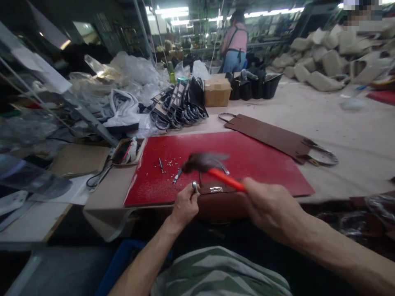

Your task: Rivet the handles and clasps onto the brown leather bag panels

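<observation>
My right hand point(271, 205) is closed round the orange-red handle of a hammer point(226, 179), whose dark head is smeared by motion above the red board point(265, 160). Low at the board's front edge, my left hand point(187, 203) grips a short metal punch point(194, 186) upright. Beside that hand lies a brown leather bag piece point(222, 205) with a silver clasp point(216, 189), hanging over the edge. Left of the hammer head, a flat metal tool point(177, 176) and a thin dark rod point(161, 165) rest among small scattered bits.
A brown bag panel with handles point(268, 135) lies back right. Behind the board stand stacked black bag panels point(182, 102), a cardboard box point(217, 91) and black bags point(254, 86). A small tray point(128, 152) sits at left. A person point(236, 41) stands in the background.
</observation>
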A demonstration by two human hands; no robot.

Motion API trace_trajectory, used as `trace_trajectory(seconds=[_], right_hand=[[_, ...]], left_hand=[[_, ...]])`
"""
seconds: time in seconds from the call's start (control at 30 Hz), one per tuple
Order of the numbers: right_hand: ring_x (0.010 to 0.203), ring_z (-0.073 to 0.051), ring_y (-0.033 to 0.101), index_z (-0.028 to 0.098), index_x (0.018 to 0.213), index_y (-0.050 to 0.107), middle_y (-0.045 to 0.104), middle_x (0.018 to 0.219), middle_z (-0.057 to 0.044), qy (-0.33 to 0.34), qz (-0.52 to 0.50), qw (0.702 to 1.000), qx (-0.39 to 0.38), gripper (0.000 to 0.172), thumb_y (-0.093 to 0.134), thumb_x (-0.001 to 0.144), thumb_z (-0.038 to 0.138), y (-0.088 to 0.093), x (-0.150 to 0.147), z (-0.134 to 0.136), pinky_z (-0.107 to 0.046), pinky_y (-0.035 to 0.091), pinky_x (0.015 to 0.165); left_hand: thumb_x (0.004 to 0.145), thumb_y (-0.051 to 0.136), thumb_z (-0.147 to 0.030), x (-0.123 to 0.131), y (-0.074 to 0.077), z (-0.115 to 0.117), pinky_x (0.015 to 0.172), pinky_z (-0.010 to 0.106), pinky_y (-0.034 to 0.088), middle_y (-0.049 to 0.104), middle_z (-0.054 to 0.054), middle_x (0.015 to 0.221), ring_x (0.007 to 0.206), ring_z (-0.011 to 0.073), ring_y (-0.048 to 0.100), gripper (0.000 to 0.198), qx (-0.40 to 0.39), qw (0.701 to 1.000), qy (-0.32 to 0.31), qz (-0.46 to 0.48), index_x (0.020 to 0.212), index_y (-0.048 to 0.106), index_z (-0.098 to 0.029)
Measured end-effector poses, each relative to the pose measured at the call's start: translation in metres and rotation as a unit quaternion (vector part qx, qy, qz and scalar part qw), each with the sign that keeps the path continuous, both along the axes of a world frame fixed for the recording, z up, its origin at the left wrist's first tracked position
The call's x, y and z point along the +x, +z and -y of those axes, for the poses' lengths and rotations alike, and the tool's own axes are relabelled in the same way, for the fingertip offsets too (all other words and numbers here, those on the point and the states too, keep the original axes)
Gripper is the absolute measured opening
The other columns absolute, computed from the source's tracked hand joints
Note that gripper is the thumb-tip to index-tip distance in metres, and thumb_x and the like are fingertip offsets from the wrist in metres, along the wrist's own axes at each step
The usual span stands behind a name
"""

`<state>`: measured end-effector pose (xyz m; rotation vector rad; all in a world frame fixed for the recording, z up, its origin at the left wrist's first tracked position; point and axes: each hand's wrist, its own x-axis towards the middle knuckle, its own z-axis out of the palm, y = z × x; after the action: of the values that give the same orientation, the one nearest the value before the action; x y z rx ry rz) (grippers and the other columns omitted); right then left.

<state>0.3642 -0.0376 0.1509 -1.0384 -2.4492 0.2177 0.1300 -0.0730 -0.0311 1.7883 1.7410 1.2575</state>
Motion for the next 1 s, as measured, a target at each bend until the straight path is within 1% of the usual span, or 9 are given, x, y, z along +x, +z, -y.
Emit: trace_trajectory(seconds=[0.1, 0.23, 0.33, 0.47, 0.57, 0.67, 0.73, 0.8, 1.0], right_hand=[[0.044, -0.012, 0.030, 0.022, 0.075, 0.043, 0.046, 0.055, 0.001, -0.020, 0.136, 0.984, -0.116, 0.026, 0.038, 0.094, 0.040, -0.013, 0.008, -0.005, -0.030, 0.013, 0.051], [0.052, -0.013, 0.039, 0.022, 0.076, 0.045, 0.050, 0.062, 0.000, -0.072, 0.052, 0.972, -0.219, 0.034, 0.035, 0.095, 0.048, -0.036, 0.027, -0.026, -0.027, 0.024, 0.054], [0.054, -0.013, 0.044, 0.021, 0.074, 0.045, 0.050, 0.062, 0.001, -0.149, 0.015, 0.943, -0.297, 0.037, 0.033, 0.097, 0.047, -0.071, 0.048, -0.048, -0.025, 0.032, 0.054], [0.062, -0.017, 0.054, 0.017, 0.081, 0.055, 0.057, 0.069, -0.005, -0.253, 0.058, 0.924, -0.281, 0.032, 0.036, 0.097, 0.037, -0.113, 0.074, -0.070, -0.028, 0.039, 0.061], [0.097, -0.027, 0.059, 0.011, 0.109, 0.060, 0.062, 0.107, -0.018, -0.288, 0.066, 0.929, -0.221, 0.030, 0.047, 0.094, 0.033, -0.125, 0.078, -0.074, -0.037, 0.042, 0.084], [0.126, -0.033, 0.045, 0.016, 0.133, 0.053, 0.047, 0.141, -0.018, -0.195, 0.049, 0.970, -0.138, 0.047, 0.057, 0.090, 0.034, -0.130, 0.067, -0.069, -0.047, 0.034, 0.104], [0.133, -0.034, 0.039, 0.019, 0.136, 0.054, 0.044, 0.147, -0.016, -0.083, 0.036, 0.990, -0.106, 0.057, 0.067, 0.084, 0.039, -0.137, 0.054, -0.065, -0.051, 0.030, 0.109], [0.135, -0.035, 0.037, 0.019, 0.136, 0.055, 0.044, 0.148, -0.016, -0.015, 0.030, 0.992, -0.119, 0.069, 0.076, 0.076, 0.045, -0.146, 0.042, -0.062, -0.056, 0.026, 0.112], [0.139, -0.034, 0.035, 0.015, 0.142, 0.048, 0.045, 0.147, -0.017, 0.005, 0.017, 0.984, -0.178, 0.092, 0.085, 0.066, 0.050, -0.166, 0.031, -0.060, -0.059, 0.015, 0.118]], left_hand=[[0.085, 0.051, -0.011, -0.001, -0.002, -0.001, 0.090, 0.033, 0.054, 0.071, 0.007, 0.104, 0.099, 0.0211, 0.068, 0.024, 0.006, 1.000, 0.000, -0.005, 0.104, 0.064, -0.020], [0.086, 0.051, -0.013, -0.003, -0.004, -0.001, 0.092, 0.034, 0.055, 0.072, 0.007, 0.104, 0.101, 0.0213, 0.069, 0.023, 0.016, 1.000, -0.005, -0.004, 0.105, 0.064, -0.019], [0.087, 0.050, -0.014, -0.004, -0.004, -0.001, 0.091, 0.033, 0.055, 0.071, 0.007, 0.102, 0.100, 0.0211, 0.069, 0.022, 0.021, 1.000, -0.009, -0.006, 0.103, 0.064, -0.019], [0.088, 0.051, -0.015, -0.006, -0.008, 0.001, 0.093, 0.035, 0.055, 0.071, 0.008, 0.105, 0.102, 0.0213, 0.068, 0.020, 0.035, 0.999, -0.008, -0.019, 0.103, 0.064, -0.018], [0.089, 0.051, -0.017, -0.008, -0.010, 0.001, 0.094, 0.036, 0.055, 0.071, 0.008, 0.105, 0.103, 0.0211, 0.068, 0.018, 0.043, 0.998, -0.014, -0.032, 0.102, 0.064, -0.017], [0.090, 0.052, -0.018, -0.010, -0.010, 0.001, 0.096, 0.037, 0.055, 0.070, 0.008, 0.105, 0.103, 0.0209, 0.068, 0.016, 0.058, 0.997, -0.022, -0.051, 0.101, 0.063, -0.017], [0.091, 0.053, -0.019, -0.012, -0.008, 0.001, 0.096, 0.039, 0.055, 0.070, 0.008, 0.104, 0.102, 0.0212, 0.068, 0.015, 0.064, 0.995, -0.024, -0.068, 0.101, 0.063, -0.017], [0.091, 0.053, -0.020, -0.013, -0.007, 0.002, 0.096, 0.040, 0.055, 0.069, 0.008, 0.103, 0.101, 0.0215, 0.067, 0.014, 0.065, 0.994, -0.025, -0.082, 0.101, 0.063, -0.018], [0.094, 0.052, -0.022, -0.014, -0.004, 0.007, 0.099, 0.042, 0.052, 0.068, 0.008, 0.112, 0.108, 0.0224, 0.065, 0.013, 0.042, 0.994, -0.025, -0.097, 0.102, 0.061, -0.019]])
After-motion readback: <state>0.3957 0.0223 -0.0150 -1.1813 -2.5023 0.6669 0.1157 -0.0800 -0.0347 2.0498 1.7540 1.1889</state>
